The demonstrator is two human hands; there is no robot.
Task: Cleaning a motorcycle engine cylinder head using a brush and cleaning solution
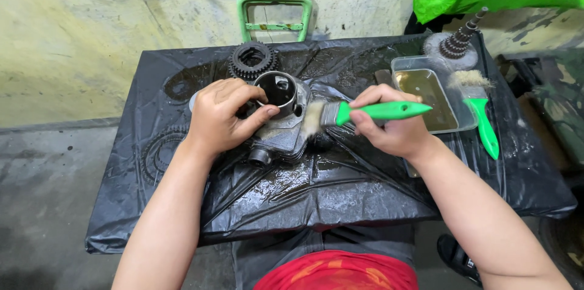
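My left hand (224,116) curled over a metal engine part (281,121) mid-surface, fingers gripping its ring, my right hand (392,125) fingers pinching a green-handled brush (359,111), lying crosswise, bristles pointing left, touching the part

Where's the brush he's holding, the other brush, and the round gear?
held brush (365,111): head view, green handle.
spare brush (485,122): head view, green handle.
gear (238,65): head view, toothed rim.

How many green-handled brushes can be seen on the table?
2. One brush is in the right hand, bristles against the metal part. The second brush lies across the tray. Others may be hidden.
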